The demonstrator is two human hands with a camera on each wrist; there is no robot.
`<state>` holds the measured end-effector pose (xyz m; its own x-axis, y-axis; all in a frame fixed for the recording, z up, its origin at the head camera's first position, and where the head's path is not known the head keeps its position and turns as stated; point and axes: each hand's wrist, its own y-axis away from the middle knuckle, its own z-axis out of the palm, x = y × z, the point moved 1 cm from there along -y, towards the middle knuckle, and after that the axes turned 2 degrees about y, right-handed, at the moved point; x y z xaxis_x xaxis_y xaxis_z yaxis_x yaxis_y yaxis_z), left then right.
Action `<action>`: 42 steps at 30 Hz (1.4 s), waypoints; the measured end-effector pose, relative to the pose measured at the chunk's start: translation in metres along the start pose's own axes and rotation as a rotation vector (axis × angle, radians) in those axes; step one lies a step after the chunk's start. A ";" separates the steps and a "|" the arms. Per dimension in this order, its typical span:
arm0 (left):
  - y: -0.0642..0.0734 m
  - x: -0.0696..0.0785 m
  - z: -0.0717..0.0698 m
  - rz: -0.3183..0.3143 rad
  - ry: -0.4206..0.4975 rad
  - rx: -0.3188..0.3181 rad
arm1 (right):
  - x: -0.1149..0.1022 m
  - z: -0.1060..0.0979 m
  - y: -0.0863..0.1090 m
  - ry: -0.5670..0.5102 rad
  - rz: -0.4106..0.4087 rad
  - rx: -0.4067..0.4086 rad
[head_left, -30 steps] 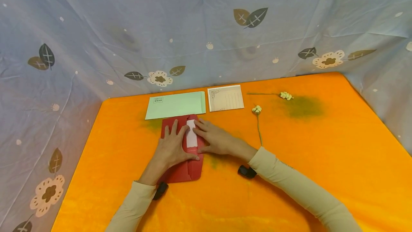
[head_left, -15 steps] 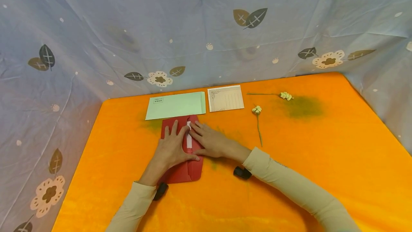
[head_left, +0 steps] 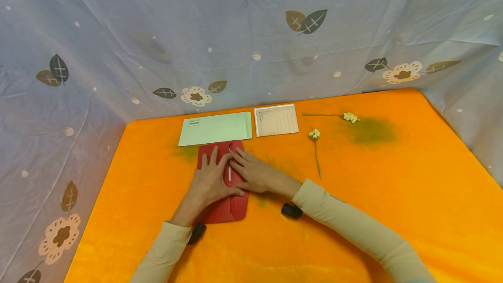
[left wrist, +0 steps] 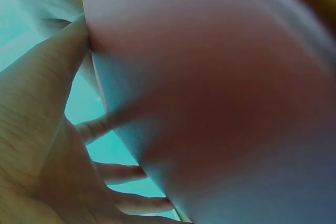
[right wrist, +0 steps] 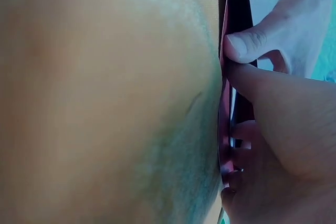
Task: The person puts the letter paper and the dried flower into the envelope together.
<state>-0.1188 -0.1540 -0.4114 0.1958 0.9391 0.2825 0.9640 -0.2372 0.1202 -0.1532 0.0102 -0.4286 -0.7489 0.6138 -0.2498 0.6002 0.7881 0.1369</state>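
A red envelope [head_left: 215, 213] lies on the orange cloth with its flap side [head_left: 239, 206] to the right. Out of its opening shows a thin white strip of paper or card [head_left: 229, 173]. My left hand [head_left: 208, 182] rests spread on the envelope, thumb reaching across toward the flap. From the right, my right hand [head_left: 255, 173] lies over the flap, its extended fingers touching the white strip's edge. The right wrist view has my right hand [right wrist: 283, 145] against the envelope's edge, beside my left thumb [right wrist: 247, 45]. My left hand [left wrist: 47, 145] shows its spread fingers in the left wrist view.
Behind the envelope lie a pale green envelope [head_left: 214, 129] and a cream lined card [head_left: 276, 120]. Two small stemmed flowers lie to the right, one flower [head_left: 314, 135] nearer and another flower [head_left: 349, 117] farther back. A patterned blue cloth [head_left: 251, 34] hangs behind the table.
My right hand has moved left, and the white piece has slid farther into the red envelope, from a wide band to a thin strip. My left hand has stayed put.
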 end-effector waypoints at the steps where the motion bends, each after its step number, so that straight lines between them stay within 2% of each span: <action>1: 0.000 0.000 0.000 -0.002 0.000 -0.003 | 0.000 0.000 0.000 -0.009 -0.001 0.004; 10: -0.002 0.002 0.001 -0.008 -0.009 -0.016 | 0.007 -0.014 0.013 -0.163 -0.003 0.036; 16: -0.002 0.001 0.001 -0.014 -0.002 -0.012 | 0.024 -0.028 0.029 -0.217 0.028 0.123; 23: -0.002 0.000 0.001 -0.022 0.006 -0.010 | 0.057 -0.033 0.052 -0.334 0.224 0.332; 28: -0.001 0.000 0.000 -0.018 0.002 -0.002 | 0.083 -0.040 0.079 -0.352 0.382 0.462; 35: -0.002 0.001 0.000 -0.018 -0.007 -0.006 | 0.114 -0.045 0.113 -0.313 0.593 0.499; 38: -0.002 0.001 0.001 -0.016 -0.008 -0.004 | 0.122 -0.046 0.123 -0.284 0.617 0.517; 42: -0.002 0.000 0.001 -0.014 -0.008 0.004 | 0.128 -0.047 0.131 -0.300 0.628 0.498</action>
<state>-0.1205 -0.1528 -0.4124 0.1832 0.9443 0.2735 0.9675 -0.2225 0.1201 -0.1837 0.1944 -0.3980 -0.1719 0.8357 -0.5215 0.9851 0.1499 -0.0845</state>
